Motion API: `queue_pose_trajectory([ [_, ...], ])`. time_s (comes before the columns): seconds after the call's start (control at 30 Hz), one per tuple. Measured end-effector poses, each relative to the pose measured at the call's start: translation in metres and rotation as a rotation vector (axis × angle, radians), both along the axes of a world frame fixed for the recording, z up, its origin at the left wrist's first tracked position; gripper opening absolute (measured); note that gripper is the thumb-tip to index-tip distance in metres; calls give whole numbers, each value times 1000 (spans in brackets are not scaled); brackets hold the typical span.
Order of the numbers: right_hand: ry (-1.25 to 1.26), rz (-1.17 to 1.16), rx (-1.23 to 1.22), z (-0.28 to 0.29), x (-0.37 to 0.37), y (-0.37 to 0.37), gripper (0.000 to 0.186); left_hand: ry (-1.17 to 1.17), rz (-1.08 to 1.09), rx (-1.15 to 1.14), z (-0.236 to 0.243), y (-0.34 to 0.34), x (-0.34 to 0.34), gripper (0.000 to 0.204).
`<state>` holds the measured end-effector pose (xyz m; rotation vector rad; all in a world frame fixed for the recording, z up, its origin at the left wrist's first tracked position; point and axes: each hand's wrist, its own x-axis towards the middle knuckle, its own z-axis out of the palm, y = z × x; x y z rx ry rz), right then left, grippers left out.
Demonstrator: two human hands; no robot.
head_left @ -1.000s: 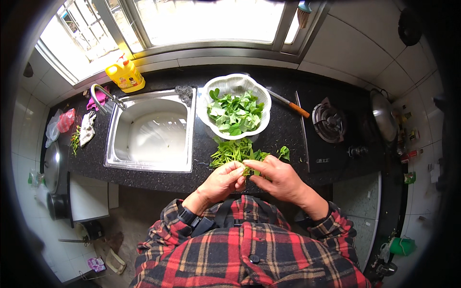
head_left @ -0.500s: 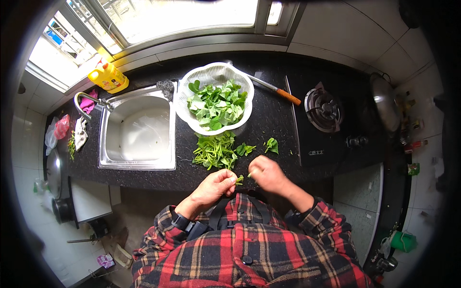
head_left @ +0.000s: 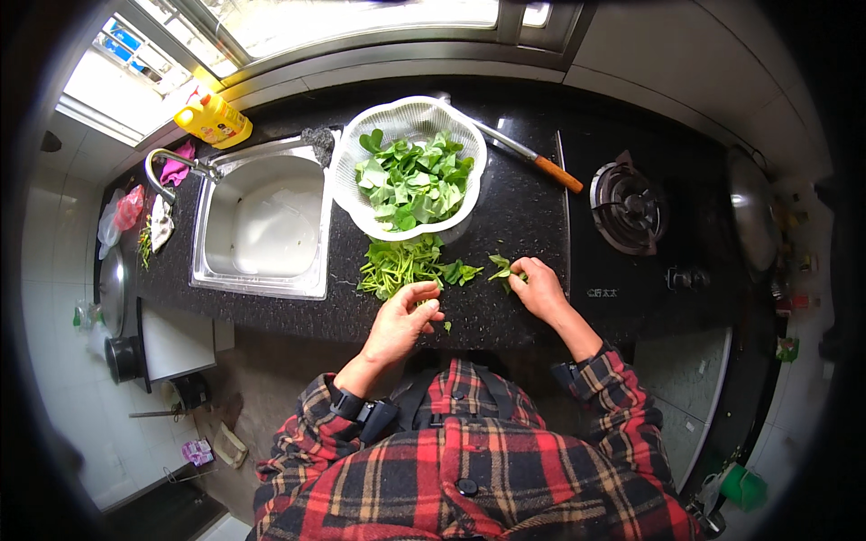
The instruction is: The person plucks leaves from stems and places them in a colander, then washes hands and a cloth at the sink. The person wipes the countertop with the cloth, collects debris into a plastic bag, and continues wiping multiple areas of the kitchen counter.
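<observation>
Two hands: left hand (head_left: 403, 317), right hand (head_left: 542, 289). One basket (head_left: 343, 171). Two heaps: leaf heap (head_left: 417, 178), stem heap (head_left: 397, 268). One surface (head_left: 528, 225), one sink (head_left: 271, 230), one tap (head_left: 161, 171), one yellow bottle (head_left: 215, 119), one scrubber (head_left: 318, 142), one burner (head_left: 629, 207), one wooden handle (head_left: 558, 174). Two cloths: pink cloth (head_left: 179, 165), white cloth (head_left: 161, 225). Loose scraps (head_left: 447, 326) too small to count.

From my station I see the right hand (head_left: 540, 288) with fingertips at loose leaves (head_left: 499, 262); whether they grip, I can't tell. The left hand (head_left: 400, 321) curls, a stem pile (head_left: 395, 269) just beyond its fingers, the white colander (head_left: 350, 191) farther beyond, the sink (head_left: 317, 261) off to their left.
</observation>
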<state>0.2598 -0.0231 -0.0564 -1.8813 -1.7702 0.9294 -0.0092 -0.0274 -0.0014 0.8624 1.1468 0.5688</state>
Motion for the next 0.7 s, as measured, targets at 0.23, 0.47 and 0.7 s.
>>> queue_pose_trajectory([
  [0.23, 194, 250, 284, 47, -25, -9, 19, -92, 36, -83, -2, -11, 30, 35],
  [0.47, 276, 205, 231, 74, -28, -7, 33, -285, 112, -132, 3, -14, 31, 19],
  [0.7, 589, 168, -120, 89, -20, -5, 37, -567, 174, -265, 8, -17, 24, 15],
])
